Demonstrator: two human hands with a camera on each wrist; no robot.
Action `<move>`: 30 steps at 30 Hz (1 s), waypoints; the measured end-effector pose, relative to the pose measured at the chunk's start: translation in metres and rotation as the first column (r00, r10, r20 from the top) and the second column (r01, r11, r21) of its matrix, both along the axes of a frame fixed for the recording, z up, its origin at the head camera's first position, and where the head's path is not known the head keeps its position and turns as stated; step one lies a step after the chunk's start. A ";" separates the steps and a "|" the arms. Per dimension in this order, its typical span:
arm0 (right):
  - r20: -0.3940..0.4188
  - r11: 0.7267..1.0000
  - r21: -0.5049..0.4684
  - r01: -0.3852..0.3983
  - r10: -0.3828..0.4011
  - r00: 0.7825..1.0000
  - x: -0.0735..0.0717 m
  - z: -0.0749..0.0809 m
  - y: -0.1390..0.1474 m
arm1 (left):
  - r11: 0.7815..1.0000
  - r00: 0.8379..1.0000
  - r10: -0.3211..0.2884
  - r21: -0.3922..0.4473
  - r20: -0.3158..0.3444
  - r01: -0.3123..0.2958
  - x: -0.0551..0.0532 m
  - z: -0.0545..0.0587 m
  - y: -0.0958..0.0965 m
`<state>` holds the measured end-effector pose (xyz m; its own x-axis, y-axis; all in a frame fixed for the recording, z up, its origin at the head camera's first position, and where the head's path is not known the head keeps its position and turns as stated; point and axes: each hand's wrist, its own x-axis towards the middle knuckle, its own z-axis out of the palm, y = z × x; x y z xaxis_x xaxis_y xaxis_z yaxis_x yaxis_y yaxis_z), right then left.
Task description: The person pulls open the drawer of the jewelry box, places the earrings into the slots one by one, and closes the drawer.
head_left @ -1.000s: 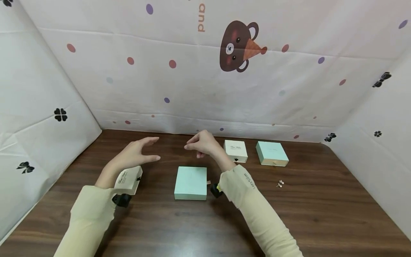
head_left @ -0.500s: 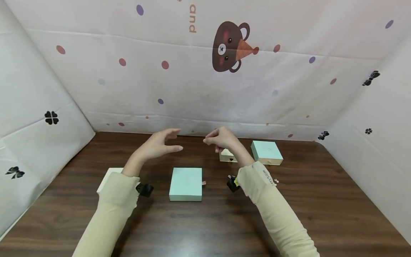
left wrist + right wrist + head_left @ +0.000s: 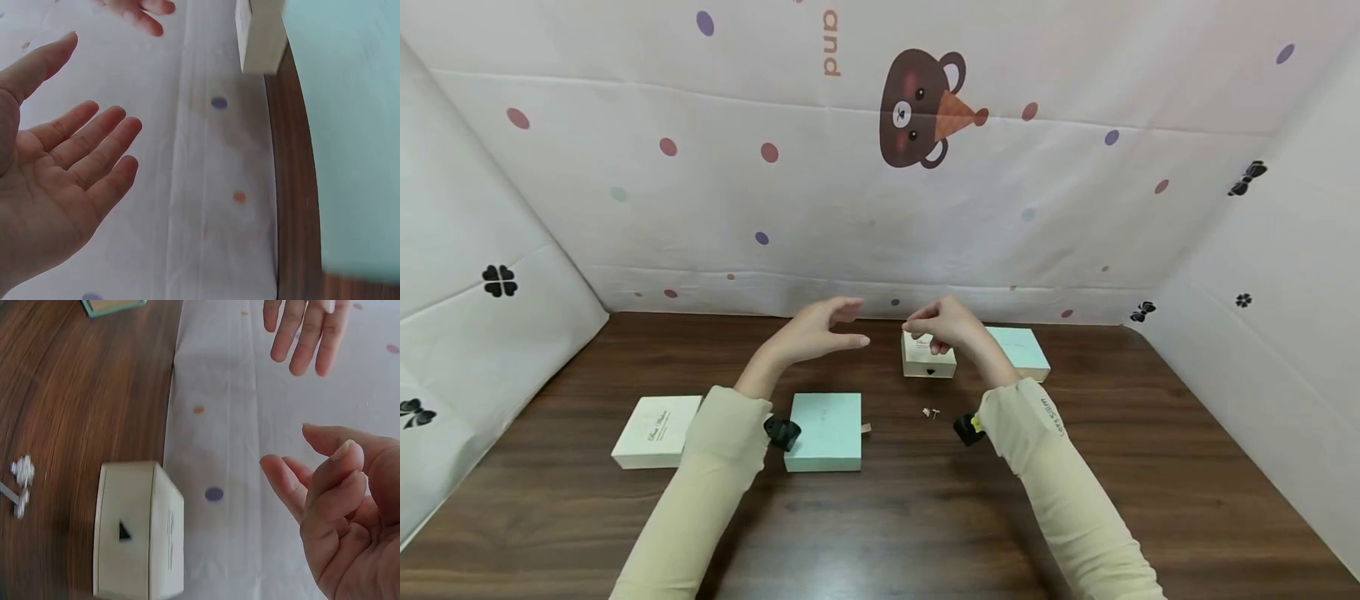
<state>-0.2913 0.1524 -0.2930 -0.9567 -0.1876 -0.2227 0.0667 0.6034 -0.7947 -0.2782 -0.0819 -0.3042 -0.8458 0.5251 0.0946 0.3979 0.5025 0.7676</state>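
Note:
My left hand [image 3: 816,333] is raised over the table behind the middle mint-green box [image 3: 824,429], its fingers loosely extended and the palm bare in the left wrist view. To its right, my right hand [image 3: 953,325] hovers in front of the small cream box [image 3: 928,365], overlapping it in the head view. Its fingers [image 3: 331,500] curl loosely around nothing, and the thumb and index tips stand apart. A pair of small white earrings [image 3: 931,412] with metal posts lies on the table below that hand; they also show in the right wrist view.
Another mint-green box [image 3: 1018,348] stands at the back right, partly behind my right wrist. On the left lies a flat white box [image 3: 651,429], its right edge covered by my left sleeve. A ribbon tab [image 3: 866,428] sticks out of the middle box. Patterned cloth [image 3: 820,200] walls the table.
Both hands have moved right across the table, the left one away from the white box, which now shows more fully. The head view has turned slightly right. The boxes and earrings stay put.

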 end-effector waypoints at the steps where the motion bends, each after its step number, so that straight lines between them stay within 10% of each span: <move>1: 0.001 1.000 0.005 0.003 -0.003 1.000 0.000 -0.001 0.004 | 1.000 1.000 -0.005 -0.001 0.007 0.005 -0.001 0.001 0.005; 30: -0.006 0.994 0.104 -0.029 0.029 1.000 0.009 -0.049 0.049 | 0.995 0.989 0.001 -0.103 0.146 0.015 -0.046 -0.027 0.099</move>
<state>-0.2823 0.2011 -0.3416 -0.9529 -0.1912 -0.2353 0.0423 0.6846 -0.7277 -0.3241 0.0173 -0.3311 -0.8428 0.5315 -0.0851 0.2891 0.5802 0.7615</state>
